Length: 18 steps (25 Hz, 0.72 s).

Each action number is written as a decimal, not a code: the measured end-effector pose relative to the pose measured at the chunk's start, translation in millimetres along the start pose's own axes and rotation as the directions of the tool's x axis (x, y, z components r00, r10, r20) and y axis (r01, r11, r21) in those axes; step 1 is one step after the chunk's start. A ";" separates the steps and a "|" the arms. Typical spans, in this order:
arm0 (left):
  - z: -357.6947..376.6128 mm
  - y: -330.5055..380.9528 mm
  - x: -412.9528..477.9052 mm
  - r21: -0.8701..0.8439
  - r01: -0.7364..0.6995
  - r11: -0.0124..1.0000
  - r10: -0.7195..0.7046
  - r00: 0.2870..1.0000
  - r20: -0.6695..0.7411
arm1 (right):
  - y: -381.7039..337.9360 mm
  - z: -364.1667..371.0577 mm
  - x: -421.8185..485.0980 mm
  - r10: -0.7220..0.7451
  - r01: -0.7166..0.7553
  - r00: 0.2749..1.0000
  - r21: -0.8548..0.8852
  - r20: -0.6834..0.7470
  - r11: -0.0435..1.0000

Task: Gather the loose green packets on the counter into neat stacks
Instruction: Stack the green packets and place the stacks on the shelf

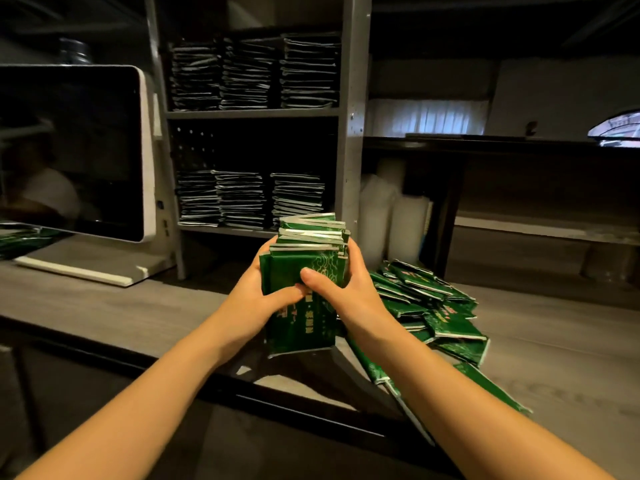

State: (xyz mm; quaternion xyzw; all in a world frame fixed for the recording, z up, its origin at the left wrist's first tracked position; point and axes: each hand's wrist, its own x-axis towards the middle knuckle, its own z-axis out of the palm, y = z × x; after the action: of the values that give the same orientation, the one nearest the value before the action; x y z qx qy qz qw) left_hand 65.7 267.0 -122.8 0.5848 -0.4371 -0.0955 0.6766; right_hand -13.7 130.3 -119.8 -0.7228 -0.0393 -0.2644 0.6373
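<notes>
A bundle of green packets (304,327) with silver edges stands upright above the grey counter (104,306), in the middle of the view. My left hand (256,299) grips its left side and my right hand (346,289) grips its right side, thumb across the front. The tops of the packets fan out unevenly. A loose heap of green packets (433,306) lies on the counter just right of my right hand. A few more packets (485,386) lie near the counter's front edge under my right forearm.
A grey shelf unit (349,133) behind holds stacked packets (252,74) on two levels. A white-framed screen (69,150) stands at the left, with more green packets (17,237) beside it. White cup stacks (377,216) stand right of the shelf.
</notes>
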 end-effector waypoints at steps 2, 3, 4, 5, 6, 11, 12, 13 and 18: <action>-5.6 -8.2 -2.1 -0.087 0.026 0.996 -0.031 0.998 -0.055 | 9.9 12.9 -0.2 -0.014 0.014 1.000 0.003 -0.002 1.000; -6.5 -12.7 -3.8 -0.128 0.038 0.991 -0.048 0.996 -0.079 | 14.8 17.7 -0.9 -0.016 0.016 1.000 0.008 0.003 1.000; -6.3 -16.5 -5.9 -0.155 0.045 0.987 -0.061 0.993 -0.100 | 19.9 20.8 -1.3 -0.019 0.019 1.000 0.015 0.013 1.000; -6.9 -19.5 -8.3 -0.170 0.051 0.984 -0.072 0.990 -0.119 | 23.3 23.5 -1.8 -0.021 0.021 1.000 0.020 0.021 1.000; -6.6 -21.0 -10.4 -0.178 0.060 0.982 -0.084 0.988 -0.128 | 24.9 24.8 -2.5 -0.024 0.024 0.999 0.025 0.024 0.999; 2.0 -24.0 -14.1 -0.154 0.090 0.984 -0.104 0.991 -0.083 | 25.5 24.7 -6.1 -0.002 0.001 1.000 0.029 0.024 1.000; 4.5 -25.5 -14.8 -0.178 0.083 0.980 -0.100 0.991 -0.087 | 26.6 24.2 -6.9 -0.002 0.001 0.999 0.013 0.045 1.000; 6.8 -26.8 -15.5 -0.201 0.078 0.976 -0.099 0.990 -0.099 | 27.1 24.1 -7.9 0.006 -0.006 0.998 -0.007 0.066 1.000; 8.1 -30.8 -13.8 -0.278 0.106 0.955 -0.145 0.982 -0.125 | 26.4 23.7 -5.8 0.021 -0.018 0.998 -0.052 0.055 0.999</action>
State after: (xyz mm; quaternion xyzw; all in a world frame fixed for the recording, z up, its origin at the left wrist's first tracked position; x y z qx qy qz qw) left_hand 63.5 261.0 -156.8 0.5193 -0.3320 -0.1548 0.7721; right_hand -0.4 149.3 -147.3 -0.7463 -0.0433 -0.2390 0.6198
